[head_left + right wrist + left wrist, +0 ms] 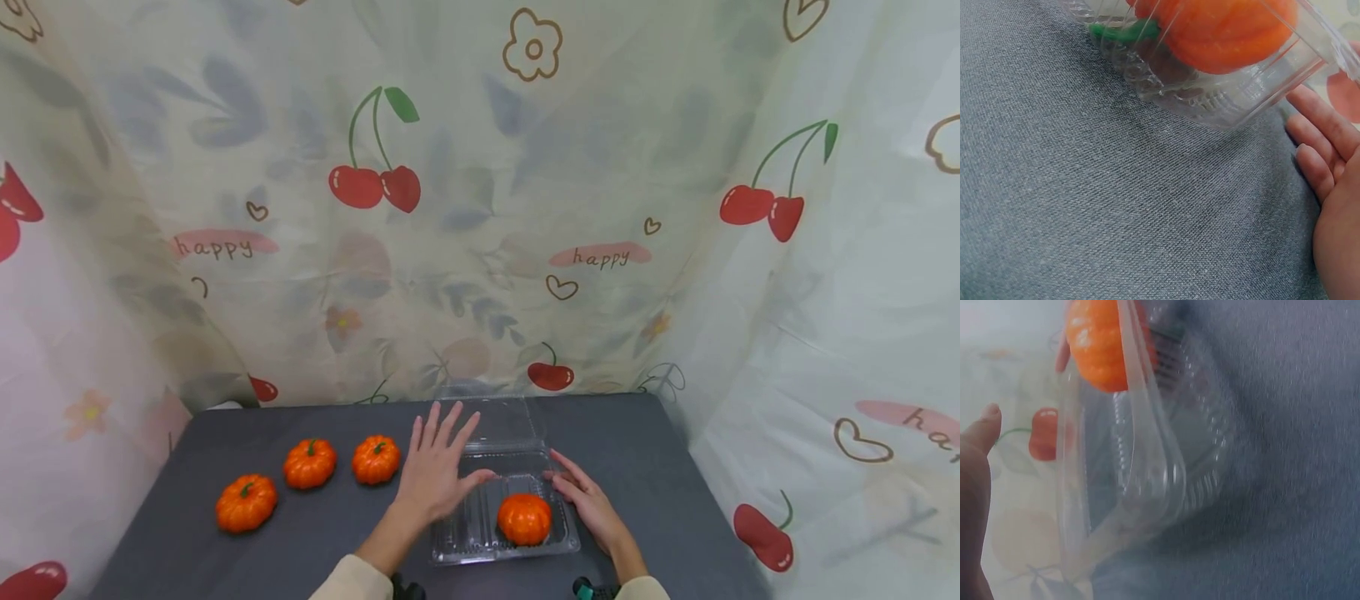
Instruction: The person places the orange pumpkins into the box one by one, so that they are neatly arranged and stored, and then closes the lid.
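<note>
A clear plastic clamshell box [472,556] stands on the table, its lid [498,419] folded open toward the back. Inside, on the right, lies a small orange pumpkin [524,519]; the right wrist view shows its green stem [1125,31] pointing sideways, low in the box. My left hand [433,479], fingers spread, hovers at the box's left side and holds nothing. At the right side is my right hand [592,507], its fingers [1319,122] loosely extended next to the box wall. Whether the fingertips touch the plastic I cannot tell.
Three more orange pumpkins sit left of the box: one near it [376,459], one farther left [310,463], and one at the far left [247,503]. The dark grey table [622,442] is bordered by a printed curtain [450,275] at the back and sides.
</note>
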Tool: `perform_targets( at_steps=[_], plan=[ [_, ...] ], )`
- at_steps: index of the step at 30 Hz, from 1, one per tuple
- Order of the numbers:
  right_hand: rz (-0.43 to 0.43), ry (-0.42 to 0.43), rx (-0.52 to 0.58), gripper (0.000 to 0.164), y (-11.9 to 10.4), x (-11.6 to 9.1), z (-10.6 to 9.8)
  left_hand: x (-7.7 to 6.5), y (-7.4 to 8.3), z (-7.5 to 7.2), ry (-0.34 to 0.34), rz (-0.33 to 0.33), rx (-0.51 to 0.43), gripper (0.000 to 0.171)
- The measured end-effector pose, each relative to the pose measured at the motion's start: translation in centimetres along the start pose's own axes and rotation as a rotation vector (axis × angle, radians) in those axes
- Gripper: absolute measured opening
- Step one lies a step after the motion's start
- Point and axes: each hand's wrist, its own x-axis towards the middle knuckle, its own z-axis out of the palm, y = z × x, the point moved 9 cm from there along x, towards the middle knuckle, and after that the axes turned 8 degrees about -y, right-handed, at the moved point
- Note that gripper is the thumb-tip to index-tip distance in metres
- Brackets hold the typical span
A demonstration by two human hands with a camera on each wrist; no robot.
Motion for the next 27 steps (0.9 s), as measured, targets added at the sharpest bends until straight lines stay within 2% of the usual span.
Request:
perform_targets(
  at_steps=[5,10,18,27],
  plan=[
    [0.001,0.005,-0.008,0.056,0.1,0.0,-0.1,0.1,-1.6,-0.1,-0.007,-0.045,0.031,0.094],
    [0.011,0.008,-0.013,0.056,0.3,0.1,-0.1,-0.2,-3.1,-0.6,0.019,-0.083,0.016,0.095],
    [0.026,0.007,-0.020,0.054,0.3,0.3,0.0,-0.3,-5.6,-0.8,0.008,-0.141,-0.006,0.093],
    [0.019,0.002,-0.002,0.051,0.2,0.1,0.0,-1.1,-9.1,-0.2,-0.016,-0.227,-0.045,0.093]
  ],
)
